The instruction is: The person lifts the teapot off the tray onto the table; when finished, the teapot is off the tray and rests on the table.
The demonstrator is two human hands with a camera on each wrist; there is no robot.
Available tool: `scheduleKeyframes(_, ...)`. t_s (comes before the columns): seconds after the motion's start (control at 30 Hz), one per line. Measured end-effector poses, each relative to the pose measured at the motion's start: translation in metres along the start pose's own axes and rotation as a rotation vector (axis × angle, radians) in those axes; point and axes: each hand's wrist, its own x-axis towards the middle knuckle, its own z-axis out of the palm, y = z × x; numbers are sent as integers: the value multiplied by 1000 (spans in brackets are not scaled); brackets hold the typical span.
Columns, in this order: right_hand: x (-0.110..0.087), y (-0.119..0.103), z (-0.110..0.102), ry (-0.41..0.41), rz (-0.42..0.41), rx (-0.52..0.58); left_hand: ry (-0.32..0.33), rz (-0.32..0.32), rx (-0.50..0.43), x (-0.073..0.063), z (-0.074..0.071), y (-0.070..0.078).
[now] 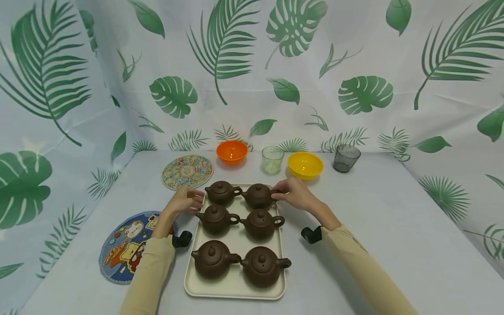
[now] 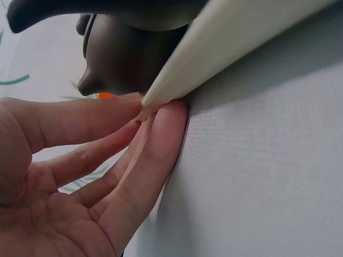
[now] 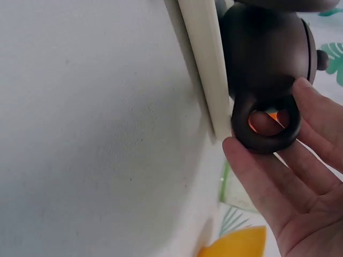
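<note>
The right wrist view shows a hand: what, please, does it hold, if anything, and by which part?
The right hand holds a dark brown, round teapot by its looped handle.

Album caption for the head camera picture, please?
Left hand touching a tray, right hand touching one of six brown teapots.

By its ring handle (image 3: 265, 144) I hold a round-bellied dark-brown teapot (image 1: 257, 197), upright, knobbed lid (image 1: 258, 188) on, at the far-right corner of the cream tray (image 1: 232, 289). Its spout faces the tray's left, its handle juts past the right edge. The tray, rectangular with rounded corners, meets my touch at its left side.
</note>
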Motion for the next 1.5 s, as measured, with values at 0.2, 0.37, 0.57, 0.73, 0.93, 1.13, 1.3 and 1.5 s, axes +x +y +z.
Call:
scheduleKeyframes(0.2, 2, 2, 3, 24, 88, 85, 5, -14, -12, -1, 1, -1)
scheduleKeyframes(0.37, 0, 4, 3, 27, 157, 239, 16, -23, -7, -1, 2, 1)
scheduleKeyframes(0.57, -10, 16, -14, 24, 168, 373, 12, -20, 10, -1, 2, 2)
scheduleKeyframes(0.73, -26, 30, -49, 29, 154, 303, 19, -37, 10, -1, 1, 1)
scheduleKeyframes(0.93, -59, 60, -91, 15, 198, 227, 24, -59, -10, 0, 0, 2)
scheduleKeyframes(1.13, -99, 87, -122, 19, 293, 152, 30, -84, -9, 0, 1, 2)
scheduleKeyframes(1.3, -119, 107, -136, 18, 319, 131, 38, -92, -4, 0, 2, 2)
scheduleKeyframes(1.5, -126, 118, -141, 10, 331, 136, 38, -90, -13, 2, 3, 1)
